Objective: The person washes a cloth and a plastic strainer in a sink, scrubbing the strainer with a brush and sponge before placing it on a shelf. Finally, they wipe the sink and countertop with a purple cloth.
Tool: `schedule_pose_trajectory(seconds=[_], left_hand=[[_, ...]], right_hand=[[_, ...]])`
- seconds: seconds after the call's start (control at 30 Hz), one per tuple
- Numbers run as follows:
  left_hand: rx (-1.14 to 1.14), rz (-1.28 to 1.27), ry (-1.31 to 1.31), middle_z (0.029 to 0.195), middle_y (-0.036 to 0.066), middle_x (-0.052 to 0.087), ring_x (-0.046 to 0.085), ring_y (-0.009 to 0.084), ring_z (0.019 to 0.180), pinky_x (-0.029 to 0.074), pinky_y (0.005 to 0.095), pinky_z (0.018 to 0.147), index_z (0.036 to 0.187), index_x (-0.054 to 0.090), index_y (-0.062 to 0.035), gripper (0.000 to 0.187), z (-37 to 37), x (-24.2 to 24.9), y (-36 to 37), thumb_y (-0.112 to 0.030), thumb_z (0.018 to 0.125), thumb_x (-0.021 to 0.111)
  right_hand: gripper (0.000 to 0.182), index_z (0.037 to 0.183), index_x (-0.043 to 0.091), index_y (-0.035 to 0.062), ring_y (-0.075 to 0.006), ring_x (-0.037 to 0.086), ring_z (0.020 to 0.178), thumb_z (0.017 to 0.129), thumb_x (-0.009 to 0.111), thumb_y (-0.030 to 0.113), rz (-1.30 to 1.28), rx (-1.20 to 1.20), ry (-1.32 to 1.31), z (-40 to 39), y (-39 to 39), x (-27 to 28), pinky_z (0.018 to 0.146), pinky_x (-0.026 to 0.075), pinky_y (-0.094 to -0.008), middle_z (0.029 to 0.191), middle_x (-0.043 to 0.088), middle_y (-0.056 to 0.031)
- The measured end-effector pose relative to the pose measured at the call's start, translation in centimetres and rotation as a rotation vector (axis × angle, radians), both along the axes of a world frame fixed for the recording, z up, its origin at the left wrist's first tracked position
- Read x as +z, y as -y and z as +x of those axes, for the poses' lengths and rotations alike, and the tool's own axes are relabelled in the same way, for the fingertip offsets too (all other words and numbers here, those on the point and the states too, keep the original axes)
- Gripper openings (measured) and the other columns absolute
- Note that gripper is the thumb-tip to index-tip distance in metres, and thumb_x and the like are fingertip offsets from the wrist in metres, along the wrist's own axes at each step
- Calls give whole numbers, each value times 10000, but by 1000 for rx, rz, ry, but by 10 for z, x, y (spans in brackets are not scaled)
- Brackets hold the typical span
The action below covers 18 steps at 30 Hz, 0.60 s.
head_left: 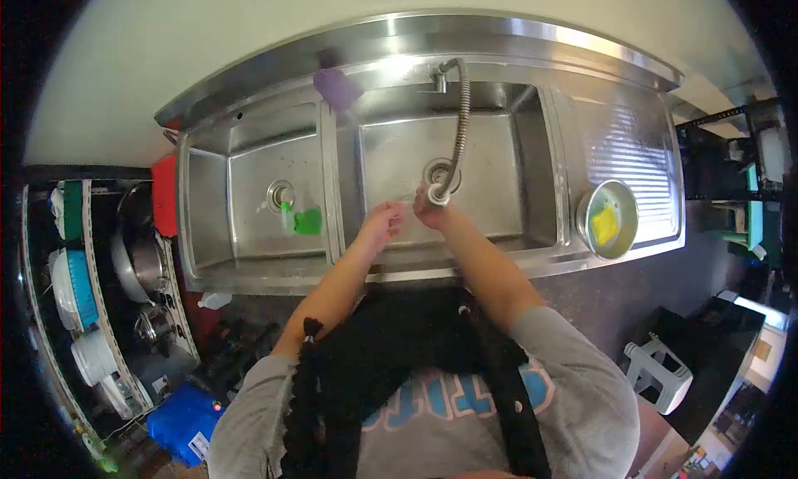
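In the right-hand basin of a steel double sink (490, 138), a coiled metal faucet hose (464, 105) hangs down from the back wall. At its lower end is the spray nozzle (439, 196), with my right hand (428, 213) closed around it; part of the grip is hidden. My left hand (382, 224) is a little to the left over the same basin, empty, its fingers apart and pointing toward the nozzle. Below the hose end lies the round drain (440, 171).
The left basin holds a green cloth-like item (307, 221) near its drain. A purple cloth (337, 88) rests on the back ledge. On the right drainboard stands a metal bowl (632, 225) with a yellow sponge (605, 225). A white stool (658, 371) stands behind right; shelves with pots (137, 263) are left.
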<state>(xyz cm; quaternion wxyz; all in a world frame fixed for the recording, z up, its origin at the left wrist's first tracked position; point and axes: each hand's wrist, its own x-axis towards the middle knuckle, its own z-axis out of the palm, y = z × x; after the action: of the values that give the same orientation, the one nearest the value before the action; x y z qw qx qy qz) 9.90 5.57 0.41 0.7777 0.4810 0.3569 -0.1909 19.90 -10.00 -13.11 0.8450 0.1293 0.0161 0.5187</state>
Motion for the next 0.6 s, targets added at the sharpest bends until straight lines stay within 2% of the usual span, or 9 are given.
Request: schedule_pose_trajectory(seconds=[0.03,0.1,0.17,0.23,0.3,0.37,0.43,0.5,0.6], left_hand=[[-1,-11,-1,1028,8,616,579,139,939,465,300,749,1141,601,-122,242,3,-5,-9,-263,946,575],[-21,-85,-20,997,20,620,589,153,927,482,325,767,1120,607,-104,221,4,-23,-22,-234,947,563],[-21,-107,-63,992,31,625,594,165,914,492,343,769,1115,608,-88,220,9,-39,-30,-223,952,550],[-35,-122,-100,988,42,631,599,178,902,502,360,771,1110,608,-72,220,11,-54,-29,-213,956,538],[-25,-270,-62,1001,69,637,611,214,914,524,390,798,1103,603,-38,228,21,-71,-28,-193,955,527],[-6,-357,-130,1008,81,638,614,232,936,529,398,821,1111,596,-32,238,33,-80,-12,-193,957,511],[-3,-447,-201,1015,94,638,618,250,958,534,406,843,1118,589,-26,248,49,-81,7,-192,960,496],[-35,-562,-232,1039,123,632,623,279,981,529,430,894,1146,559,-13,270,66,-69,30,-192,972,457],[-36,-591,-230,1053,142,626,629,288,964,531,437,890,1169,532,-6,283,78,-72,47,-191,988,417]], right_hand=[[208,976,623,93,-182,640,842,928,536,277,-11,-1,-1,4,5,-43,782,529,-354,949,651,-75],[184,999,639,97,-151,630,783,849,626,203,-888,-457,933,7,26,-95,737,518,-328,900,653,-47],[285,1074,639,68,-141,622,840,791,661,100,-1173,36,665,47,42,-48,751,509,-315,936,657,-54],[382,1143,630,68,-181,625,873,767,622,-4,-1599,-328,1302,69,38,-35,771,501,-320,946,659,-101],[439,1165,625,89,-257,623,923,751,577,-47,-1859,-446,1528,110,26,26,806,498,-360,1002,652,-166],[537,1219,604,153,-329,613,946,730,560,-65,-1814,-712,1366,137,4,92,819,500,-412,1057,620,-203],[556,1273,567,178,-374,593,981,755,574,-23,-1911,-760,1774,152,-13,169,849,499,-443,1110,593,-209],[566,1314,529,201,-396,583,1007,778,586,31,-2111,-791,1993,172,-28,152,885,496,-454,1116,583,-213],[479,1262,574,185,-423,568,1046,793,601,89,-2253,-419,1942,184,-46,150,923,484,-463,1150,573,-235]])
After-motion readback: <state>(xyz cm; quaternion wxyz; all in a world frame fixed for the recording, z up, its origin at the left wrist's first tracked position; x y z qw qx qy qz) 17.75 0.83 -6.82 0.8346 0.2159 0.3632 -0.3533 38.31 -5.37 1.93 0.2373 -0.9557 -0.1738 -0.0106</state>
